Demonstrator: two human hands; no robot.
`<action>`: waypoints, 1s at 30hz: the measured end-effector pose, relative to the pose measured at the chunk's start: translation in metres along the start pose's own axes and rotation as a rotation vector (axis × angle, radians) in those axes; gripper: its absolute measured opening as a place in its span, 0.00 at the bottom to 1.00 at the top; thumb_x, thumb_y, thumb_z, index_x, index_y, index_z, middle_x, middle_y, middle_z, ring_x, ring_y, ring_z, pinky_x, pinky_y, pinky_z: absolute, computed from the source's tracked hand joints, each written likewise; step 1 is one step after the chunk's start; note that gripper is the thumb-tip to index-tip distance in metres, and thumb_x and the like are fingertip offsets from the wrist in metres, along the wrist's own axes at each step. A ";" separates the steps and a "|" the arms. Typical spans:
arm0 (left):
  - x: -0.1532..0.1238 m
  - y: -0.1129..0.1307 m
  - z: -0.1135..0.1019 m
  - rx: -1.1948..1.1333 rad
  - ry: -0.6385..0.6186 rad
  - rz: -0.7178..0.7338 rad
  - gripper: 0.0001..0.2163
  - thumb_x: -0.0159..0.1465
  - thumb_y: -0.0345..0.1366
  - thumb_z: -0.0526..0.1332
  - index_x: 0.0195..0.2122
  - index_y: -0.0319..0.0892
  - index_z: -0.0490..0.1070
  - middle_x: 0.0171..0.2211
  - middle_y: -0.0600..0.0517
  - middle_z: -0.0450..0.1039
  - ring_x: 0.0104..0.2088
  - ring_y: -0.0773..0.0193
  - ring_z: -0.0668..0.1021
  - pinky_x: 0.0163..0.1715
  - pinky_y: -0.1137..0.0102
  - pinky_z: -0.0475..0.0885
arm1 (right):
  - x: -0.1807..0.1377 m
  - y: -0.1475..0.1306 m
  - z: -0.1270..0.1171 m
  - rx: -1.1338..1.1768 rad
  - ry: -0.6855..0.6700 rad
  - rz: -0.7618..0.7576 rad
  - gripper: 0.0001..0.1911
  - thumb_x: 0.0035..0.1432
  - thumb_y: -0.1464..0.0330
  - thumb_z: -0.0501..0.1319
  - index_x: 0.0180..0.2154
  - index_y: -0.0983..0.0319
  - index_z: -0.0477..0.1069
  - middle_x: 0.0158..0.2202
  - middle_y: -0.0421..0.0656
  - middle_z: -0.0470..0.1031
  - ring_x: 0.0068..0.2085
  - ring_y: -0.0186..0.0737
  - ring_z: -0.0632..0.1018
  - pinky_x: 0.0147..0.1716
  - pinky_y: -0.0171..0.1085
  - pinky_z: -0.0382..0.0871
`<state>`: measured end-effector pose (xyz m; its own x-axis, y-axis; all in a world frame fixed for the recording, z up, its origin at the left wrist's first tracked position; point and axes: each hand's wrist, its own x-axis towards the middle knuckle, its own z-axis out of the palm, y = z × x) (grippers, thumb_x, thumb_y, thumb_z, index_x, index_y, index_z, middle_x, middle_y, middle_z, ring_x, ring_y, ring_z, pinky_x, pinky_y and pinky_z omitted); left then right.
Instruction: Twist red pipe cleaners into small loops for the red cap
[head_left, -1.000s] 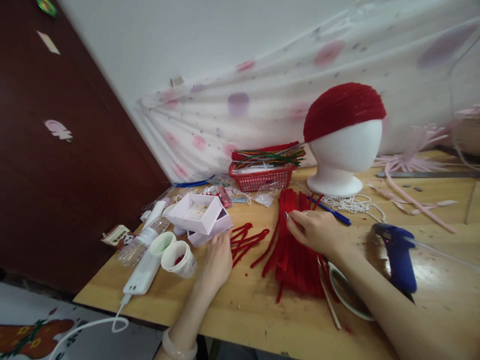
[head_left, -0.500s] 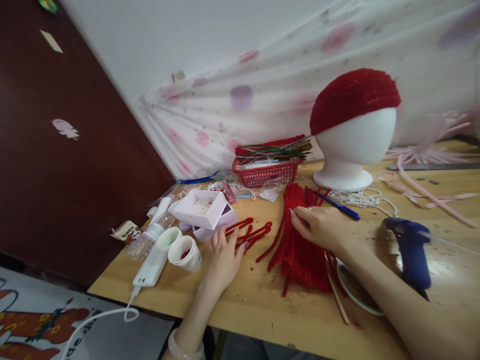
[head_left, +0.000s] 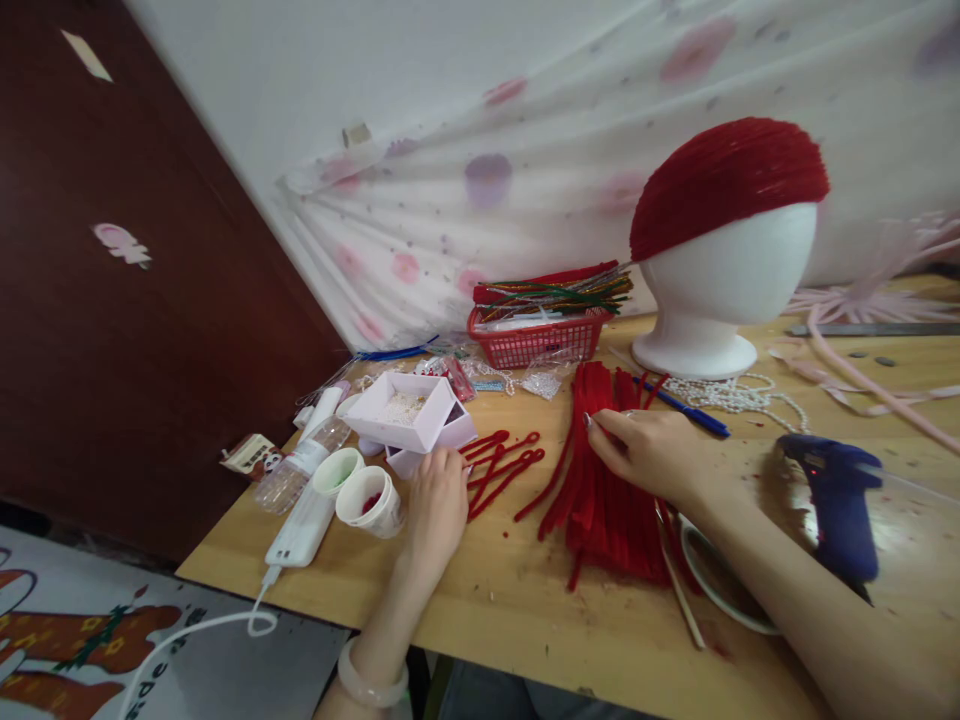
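Observation:
My left hand (head_left: 439, 505) rests on the table with its fingers drawn together. It is beside several red pipe cleaners (head_left: 517, 470) with looped ends; whether one is between its fingertips is hidden. My right hand (head_left: 649, 455) lies over a thick bundle of red pipe cleaners (head_left: 607, 535), thumb and forefinger pinched at its upper left part. Just above my left fingers stands a white open box (head_left: 401, 435) holding small pale beads. To the left are two white cups (head_left: 386, 520), the nearer one with dark red bits inside.
A white foam head (head_left: 731, 280) wears a red pipe-cleaner cap (head_left: 735, 185). Behind stands a red basket (head_left: 536, 345) of pipe cleaners. At right are a blue glue gun (head_left: 840, 510), a blue pen (head_left: 694, 415) and pearl strings (head_left: 739, 395). A white power bank (head_left: 300, 530) is near the left edge.
My left hand's fingers were spread over the looped red pipe cleaners; now they are drawn together at their left side. My right hand stays on the bundle. The view has shifted slightly.

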<state>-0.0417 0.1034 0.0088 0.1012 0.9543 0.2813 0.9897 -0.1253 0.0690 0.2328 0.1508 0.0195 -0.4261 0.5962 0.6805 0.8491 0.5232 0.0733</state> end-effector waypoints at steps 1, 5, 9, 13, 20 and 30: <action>-0.001 0.000 0.001 -0.003 0.013 -0.026 0.10 0.69 0.29 0.51 0.40 0.39 0.72 0.42 0.44 0.75 0.46 0.54 0.76 0.47 0.60 0.71 | 0.000 0.000 0.000 0.003 -0.006 0.003 0.21 0.64 0.66 0.51 0.20 0.62 0.69 0.15 0.45 0.75 0.16 0.37 0.73 0.21 0.36 0.49; -0.007 0.000 0.001 -0.004 0.061 -0.120 0.12 0.70 0.30 0.49 0.44 0.37 0.72 0.42 0.40 0.74 0.44 0.49 0.77 0.45 0.56 0.73 | -0.001 -0.001 -0.001 0.017 -0.020 0.014 0.20 0.63 0.66 0.51 0.21 0.61 0.69 0.15 0.44 0.75 0.16 0.36 0.71 0.21 0.36 0.50; -0.009 0.004 -0.004 -0.075 0.026 -0.032 0.17 0.68 0.25 0.49 0.53 0.39 0.71 0.49 0.42 0.73 0.52 0.53 0.75 0.53 0.60 0.70 | -0.002 -0.001 0.000 0.026 -0.010 0.014 0.20 0.63 0.66 0.52 0.20 0.61 0.69 0.15 0.44 0.74 0.16 0.36 0.71 0.21 0.36 0.50; -0.003 0.006 -0.002 -0.129 -0.082 0.093 0.26 0.60 0.17 0.50 0.53 0.47 0.73 0.54 0.47 0.71 0.56 0.58 0.73 0.58 0.64 0.67 | -0.002 -0.002 0.001 0.034 0.005 0.004 0.20 0.63 0.67 0.52 0.20 0.62 0.70 0.15 0.44 0.74 0.16 0.35 0.70 0.21 0.35 0.50; 0.003 0.004 0.000 -0.112 -0.099 0.072 0.28 0.58 0.16 0.47 0.56 0.38 0.72 0.56 0.42 0.71 0.55 0.52 0.72 0.58 0.57 0.67 | -0.001 -0.003 0.002 0.046 0.003 -0.002 0.20 0.63 0.66 0.52 0.20 0.61 0.69 0.15 0.43 0.73 0.16 0.35 0.70 0.21 0.35 0.50; -0.006 0.007 -0.001 -0.143 -0.123 0.083 0.27 0.59 0.17 0.48 0.57 0.39 0.72 0.60 0.40 0.67 0.60 0.49 0.67 0.60 0.50 0.63 | 0.000 -0.003 0.000 0.052 -0.081 0.054 0.21 0.63 0.64 0.50 0.20 0.61 0.69 0.15 0.44 0.74 0.17 0.37 0.70 0.22 0.36 0.50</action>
<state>-0.0352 0.0966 0.0091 0.2022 0.9639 0.1731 0.9538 -0.2339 0.1884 0.2303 0.1492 0.0189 -0.4056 0.6705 0.6212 0.8549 0.5187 -0.0017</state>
